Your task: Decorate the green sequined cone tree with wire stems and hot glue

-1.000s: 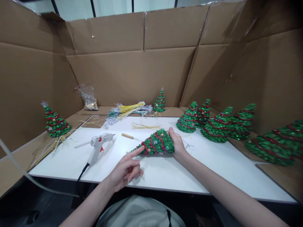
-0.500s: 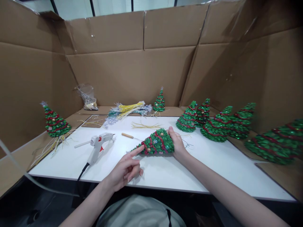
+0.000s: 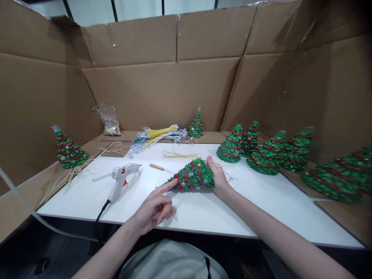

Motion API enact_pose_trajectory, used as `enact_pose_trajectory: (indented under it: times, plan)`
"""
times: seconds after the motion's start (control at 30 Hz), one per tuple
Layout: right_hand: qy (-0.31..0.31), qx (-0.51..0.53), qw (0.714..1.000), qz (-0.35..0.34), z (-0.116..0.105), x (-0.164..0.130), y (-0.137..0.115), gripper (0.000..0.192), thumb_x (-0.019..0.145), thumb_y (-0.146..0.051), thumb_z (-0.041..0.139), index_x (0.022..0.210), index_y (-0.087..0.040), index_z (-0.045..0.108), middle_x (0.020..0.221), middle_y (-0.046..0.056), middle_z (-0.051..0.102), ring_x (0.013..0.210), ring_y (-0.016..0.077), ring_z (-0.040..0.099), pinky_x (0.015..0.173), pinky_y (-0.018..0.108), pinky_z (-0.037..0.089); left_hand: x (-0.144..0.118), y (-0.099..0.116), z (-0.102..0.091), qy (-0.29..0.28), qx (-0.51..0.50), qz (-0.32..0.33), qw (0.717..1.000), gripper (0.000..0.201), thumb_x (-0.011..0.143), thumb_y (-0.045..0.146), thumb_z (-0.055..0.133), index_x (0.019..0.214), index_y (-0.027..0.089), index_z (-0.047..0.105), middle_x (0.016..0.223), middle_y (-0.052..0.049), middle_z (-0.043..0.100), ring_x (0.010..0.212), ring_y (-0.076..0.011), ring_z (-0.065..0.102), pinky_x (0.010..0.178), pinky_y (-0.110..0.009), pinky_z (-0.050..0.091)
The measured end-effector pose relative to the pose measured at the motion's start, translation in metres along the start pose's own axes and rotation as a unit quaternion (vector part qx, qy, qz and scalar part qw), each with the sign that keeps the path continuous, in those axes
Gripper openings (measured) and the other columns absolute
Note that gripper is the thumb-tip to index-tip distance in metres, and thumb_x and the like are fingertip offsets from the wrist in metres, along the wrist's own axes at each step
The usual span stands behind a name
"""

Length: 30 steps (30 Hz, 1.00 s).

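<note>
**Tree on its side, held at the base, fingertip near the tip**

Centrally in the frame, a small green tree [image 3: 193,176] wound with red garland lies tipped on its side on the white board [image 3: 261,209], its tip pointing toward the left of the frame and its base toward the right. The right hand [image 3: 217,176] grips that base, fingers wrapped around its edge. The left hand [image 3: 154,207] sits just below and left of the tree, forefinger stretched out and touching it near the tip; the other fingers are loosely curled and hold nothing.

Left of the tree, a white glue gun [image 3: 120,180] lies on the board, its black cord running off the near edge. Just above the tree's tip lies a wooden-handled pick [image 3: 157,166], and beyond that a loose scatter of yellow strands [image 3: 178,155]. Further up, at the back of the board, a bundle of yellow and silver stems [image 3: 157,133] rests beside a small upright tree [image 3: 196,124]. A clear bag [image 3: 108,119] stands in the upper left corner.

At the far left a tree with a silver top [image 3: 67,149] stands on the cardboard ledge. Along the right side a row of trees [image 3: 270,153] stretches toward the right edge of the frame, the nearest being blurred. Cardboard walls [image 3: 174,77] enclose the whole bench.
</note>
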State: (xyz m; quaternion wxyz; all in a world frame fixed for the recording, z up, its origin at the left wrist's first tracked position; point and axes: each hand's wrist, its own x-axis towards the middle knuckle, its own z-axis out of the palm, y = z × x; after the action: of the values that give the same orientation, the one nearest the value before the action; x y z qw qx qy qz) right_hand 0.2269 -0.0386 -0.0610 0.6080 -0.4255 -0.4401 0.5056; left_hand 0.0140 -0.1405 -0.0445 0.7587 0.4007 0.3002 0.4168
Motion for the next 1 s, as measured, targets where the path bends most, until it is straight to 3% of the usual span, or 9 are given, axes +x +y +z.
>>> enact_pose_trajectory:
  times: [0.13,0.27,0.33,0.43,0.53,0.7,1.0]
  plan:
    - [-0.004,-0.002,1.0,-0.004,0.0,0.0,-0.001,0.052,0.067,-0.066,0.056,0.051,-0.019,0.041,0.042,-0.006,0.039,0.041,0.0088,0.036,0.041,0.023,0.029,0.001,-0.002,0.001,0.023,0.038,0.019,0.999,0.057,0.08,0.018,0.045,0.135,0.009,0.036,0.029,0.01,0.035,0.031,-0.0041,0.022,0.067,-0.026,0.039]
    - [-0.008,0.003,1.0,-0.001,-0.001,0.0,0.0,0.05,0.069,-0.064,0.055,0.052,-0.019,0.042,0.043,-0.006,0.039,0.041,0.0088,0.036,0.041,0.023,0.028,0.001,0.002,0.003,0.071,0.21,0.068,0.973,0.055,0.084,0.027,0.046,0.136,0.01,0.035,0.035,0.008,0.039,0.035,-0.0067,0.026,0.052,-0.022,0.03]
    - [-0.008,0.007,1.0,0.003,-0.001,0.001,0.0,0.05,0.069,-0.064,0.056,0.052,-0.019,0.042,0.043,-0.006,0.039,0.041,0.0088,0.036,0.041,0.023,0.029,0.003,0.008,0.003,0.106,0.324,0.136,0.93,0.051,0.085,0.029,0.047,0.133,0.015,0.041,0.048,0.004,0.047,0.045,-0.0093,0.037,0.054,-0.022,0.032]
    - [-0.008,0.005,1.0,0.004,-0.001,0.001,0.001,0.049,0.07,-0.063,0.055,0.054,-0.019,0.044,0.044,-0.006,0.041,0.041,0.0088,0.036,0.042,0.023,0.03,0.013,0.016,0.005,0.152,0.473,0.238,0.834,0.042,0.084,0.027,0.048,0.125,0.021,0.051,0.084,-0.004,0.058,0.079,-0.0167,0.05,0.076,-0.027,0.038]
    - [-0.009,-0.004,1.0,-0.001,-0.002,0.001,0.0,0.049,0.07,-0.064,0.054,0.054,-0.019,0.044,0.044,-0.005,0.043,0.041,0.009,0.037,0.041,0.023,0.031,0.027,0.022,0.006,0.134,0.556,0.238,0.785,0.046,0.083,0.024,0.046,0.129,0.02,0.046,0.113,-0.009,0.053,0.106,-0.0228,0.045,0.093,-0.034,0.034]
    - [-0.009,-0.026,1.0,-0.011,-0.002,0.001,0.0,0.051,0.068,-0.068,0.052,0.055,-0.02,0.046,0.043,-0.004,0.045,0.04,0.0108,0.04,0.04,0.025,0.033,0.046,0.022,0.002,0.087,0.589,0.2,0.778,0.053,0.08,0.017,0.042,0.134,0.014,0.039,0.128,-0.011,0.046,0.117,-0.0234,0.041,0.101,-0.036,0.031]
    - [-0.011,-0.036,0.999,-0.026,-0.003,0.003,0.003,0.051,0.068,-0.069,0.051,0.054,-0.02,0.048,0.042,-0.004,0.047,0.04,0.0118,0.043,0.042,0.025,0.035,0.05,0.015,-0.011,0.032,0.548,0.191,0.814,0.046,0.089,0.026,0.033,0.135,0.022,0.036,0.128,-0.006,0.047,0.114,-0.0199,0.044,0.102,-0.035,0.031]
